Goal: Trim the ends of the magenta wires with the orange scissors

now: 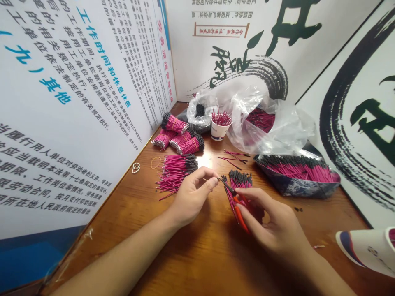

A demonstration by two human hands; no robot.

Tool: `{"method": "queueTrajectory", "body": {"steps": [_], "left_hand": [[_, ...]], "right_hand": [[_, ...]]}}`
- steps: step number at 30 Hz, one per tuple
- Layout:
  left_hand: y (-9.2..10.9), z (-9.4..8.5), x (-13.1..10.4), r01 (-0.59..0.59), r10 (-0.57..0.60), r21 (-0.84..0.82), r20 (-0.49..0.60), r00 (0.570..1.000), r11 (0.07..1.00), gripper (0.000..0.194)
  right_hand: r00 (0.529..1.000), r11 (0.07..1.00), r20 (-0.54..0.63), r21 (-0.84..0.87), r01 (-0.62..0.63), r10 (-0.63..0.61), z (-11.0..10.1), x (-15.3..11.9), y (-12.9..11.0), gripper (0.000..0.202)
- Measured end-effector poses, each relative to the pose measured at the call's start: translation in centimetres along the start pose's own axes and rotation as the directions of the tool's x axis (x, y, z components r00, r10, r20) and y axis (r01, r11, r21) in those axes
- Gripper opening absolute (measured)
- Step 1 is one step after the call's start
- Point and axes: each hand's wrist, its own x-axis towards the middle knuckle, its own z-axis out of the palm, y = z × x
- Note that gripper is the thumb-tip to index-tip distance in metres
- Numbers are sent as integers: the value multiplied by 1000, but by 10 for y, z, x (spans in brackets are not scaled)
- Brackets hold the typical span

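Only the head view here, so going off that. The left hand [194, 193] has thumb and fingers pinched together on a thin wire [214, 178], with its end poking out right at the tips of the red-handled pliers [241, 216]. The right hand [273, 213] is wrapped around those handles; can't tell whether the plier tips are actually closed on anything, it's too small. All of that's going on just above the table [191, 255], near the middle.

Right behind the pliers there's a pile of pink wires with black ends [240, 179], and a bigger wire pile [177, 168] sits just past the left hand, a tan rubber band [156, 163] next to it. White bands [135, 167] are over by the left wall panel [77, 102]. Further back you've got banded bundles [188, 142] stacked up, a paper cup [219, 132] stuffed with wires, and a clear plastic bag [288, 123] with more inside. A few loose wires [234, 157] lie in front of the cup. Off right, a dark tray [296, 187] full of black-ended wires, plus a second cup [364, 248] tipped on its side at the edge of view.
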Motion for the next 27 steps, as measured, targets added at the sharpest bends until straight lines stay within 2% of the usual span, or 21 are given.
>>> {"method": "queueTrajectory", "body": {"steps": [5,18,27], "left_hand": [[1,0,1,5,-5,-7,15,1000,1000,14],[2,1,1,17,-17,-2,18,1000,1000,17],[2,0,1,12,-11,-29,32,999,999,13]], "right_hand": [[1000,1000,-5,-4,24,-24,-1,0,0,22],[1000,1000,-8,15,-16,16,3,-1,1,21],[1000,999,17,36,-14,13,0,-2,1,20]]}}
